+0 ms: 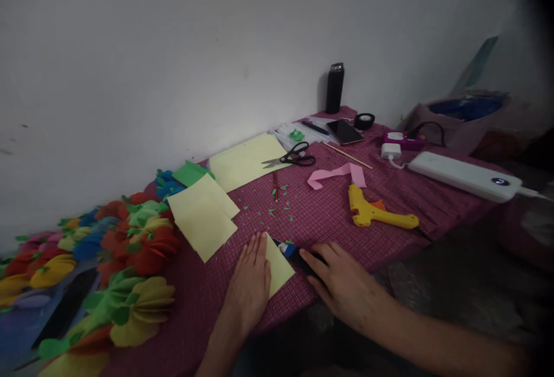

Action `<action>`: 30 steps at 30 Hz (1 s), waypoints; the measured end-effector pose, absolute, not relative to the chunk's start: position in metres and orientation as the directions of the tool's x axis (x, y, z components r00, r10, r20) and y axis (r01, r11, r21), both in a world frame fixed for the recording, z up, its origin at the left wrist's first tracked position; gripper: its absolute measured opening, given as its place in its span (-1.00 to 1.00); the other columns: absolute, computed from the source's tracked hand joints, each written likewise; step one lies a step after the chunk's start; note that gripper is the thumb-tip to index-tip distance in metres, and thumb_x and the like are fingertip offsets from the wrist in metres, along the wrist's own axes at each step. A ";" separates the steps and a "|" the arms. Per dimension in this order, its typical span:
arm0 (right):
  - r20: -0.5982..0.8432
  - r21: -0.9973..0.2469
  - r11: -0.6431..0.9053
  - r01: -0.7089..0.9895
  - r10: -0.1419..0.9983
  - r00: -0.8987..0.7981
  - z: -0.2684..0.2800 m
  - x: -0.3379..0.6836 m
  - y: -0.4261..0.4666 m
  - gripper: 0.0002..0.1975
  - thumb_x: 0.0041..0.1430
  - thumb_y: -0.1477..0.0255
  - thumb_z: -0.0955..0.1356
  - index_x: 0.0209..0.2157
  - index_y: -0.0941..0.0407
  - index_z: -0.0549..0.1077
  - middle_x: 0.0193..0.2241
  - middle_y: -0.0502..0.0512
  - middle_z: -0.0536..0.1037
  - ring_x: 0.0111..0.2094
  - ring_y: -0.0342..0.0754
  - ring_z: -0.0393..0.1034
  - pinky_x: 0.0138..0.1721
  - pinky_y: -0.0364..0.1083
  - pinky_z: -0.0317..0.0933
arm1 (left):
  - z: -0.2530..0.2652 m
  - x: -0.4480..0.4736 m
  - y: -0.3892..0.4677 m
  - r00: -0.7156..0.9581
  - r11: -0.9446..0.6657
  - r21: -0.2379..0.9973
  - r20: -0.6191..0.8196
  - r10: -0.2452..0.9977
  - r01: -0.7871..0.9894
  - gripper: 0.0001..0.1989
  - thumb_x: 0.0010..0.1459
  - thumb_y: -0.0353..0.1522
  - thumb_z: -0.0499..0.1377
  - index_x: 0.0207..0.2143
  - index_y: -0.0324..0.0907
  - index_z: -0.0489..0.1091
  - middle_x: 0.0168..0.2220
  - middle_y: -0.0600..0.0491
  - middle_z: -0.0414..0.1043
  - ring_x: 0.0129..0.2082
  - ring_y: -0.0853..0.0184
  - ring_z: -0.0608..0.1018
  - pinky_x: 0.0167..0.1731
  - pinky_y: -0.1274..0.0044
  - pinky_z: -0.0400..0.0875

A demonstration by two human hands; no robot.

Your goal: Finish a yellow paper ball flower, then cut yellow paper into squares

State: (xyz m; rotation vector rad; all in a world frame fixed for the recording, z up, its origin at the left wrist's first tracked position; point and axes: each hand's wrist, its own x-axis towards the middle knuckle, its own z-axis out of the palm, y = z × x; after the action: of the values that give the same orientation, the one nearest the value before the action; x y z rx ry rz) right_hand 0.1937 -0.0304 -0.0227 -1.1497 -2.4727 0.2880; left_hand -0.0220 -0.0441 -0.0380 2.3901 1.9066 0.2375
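My left hand [249, 279] lies flat, fingers stretched out, on a pale yellow piece of paper [279, 270] near the table's front edge. Against the paper's right side is a dark tool with a blue part and a light tip [291, 251], its exact kind unclear. My right hand [341, 279] has its fingers wrapped over this tool, hiding its rear. More cut yellow sheets [205, 215] overlap to the left of my hands. Beyond them rests a larger yellow sheet [246, 160], with black-handled scissors [296, 156] partly across its right end. Small green scraps [272, 212] are scattered nearby.
Colourful paper pumpkins [142, 244] crowd the left side. To the right are a yellow glue gun [376, 214], pink paper strip [337, 174] and white power bank [463, 176]. A phone [344, 131], tape roll [364, 120] and black bottle [334, 89] stand farther back by the wall.
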 end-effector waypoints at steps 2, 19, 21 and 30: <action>0.257 -0.347 0.643 0.683 0.766 -0.589 -0.022 0.194 -0.030 -0.60 0.12 0.50 0.22 0.04 0.17 0.28 -0.21 0.21 0.37 -0.19 0.05 0.21 -0.13 0.09 0.20 | -0.037 -0.022 -0.044 0.219 -0.227 0.156 0.065 0.973 0.961 -0.49 0.22 -0.40 -0.21 0.22 -0.30 -0.19 0.24 -0.10 -0.11 0.23 0.27 -0.05 0.13 0.30 0.03; 0.213 -0.344 0.624 0.701 0.779 -0.589 -0.017 0.183 -0.021 -0.60 0.12 0.47 0.23 0.03 0.19 0.29 -0.22 0.22 0.38 -0.18 0.07 0.20 -0.14 0.09 0.18 | -0.043 -0.024 -0.042 0.219 -0.227 0.143 0.064 0.974 0.964 -0.49 0.21 -0.42 -0.21 0.22 -0.31 -0.18 0.23 -0.12 -0.09 0.22 0.27 -0.04 0.13 0.30 0.03; 0.212 -0.340 0.629 0.699 0.775 -0.595 -0.017 0.183 -0.020 -0.61 0.12 0.48 0.23 0.02 0.20 0.30 -0.22 0.22 0.38 -0.19 0.06 0.20 -0.14 0.09 0.18 | -0.044 -0.025 -0.042 0.227 -0.236 0.144 0.074 0.971 0.961 -0.48 0.21 -0.41 -0.21 0.22 -0.29 -0.20 0.23 -0.10 -0.09 0.23 0.28 -0.04 0.13 0.30 0.03; 0.255 -0.308 0.656 0.689 0.755 -0.604 -0.021 0.175 -0.017 -0.61 0.14 0.46 0.22 0.03 0.19 0.28 -0.23 0.21 0.38 -0.18 0.06 0.22 -0.14 0.08 0.19 | -0.043 -0.025 -0.043 0.233 -0.246 0.155 0.096 0.968 0.957 -0.49 0.22 -0.39 -0.21 0.22 -0.27 -0.19 0.23 -0.11 -0.09 0.22 0.25 -0.02 0.11 0.27 0.06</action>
State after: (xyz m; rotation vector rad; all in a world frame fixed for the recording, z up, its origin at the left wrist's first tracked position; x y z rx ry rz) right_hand 0.1751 -0.0174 -0.0214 -1.1425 -2.5136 0.2517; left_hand -0.0254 -0.0429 -0.0426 2.4166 1.8890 0.2646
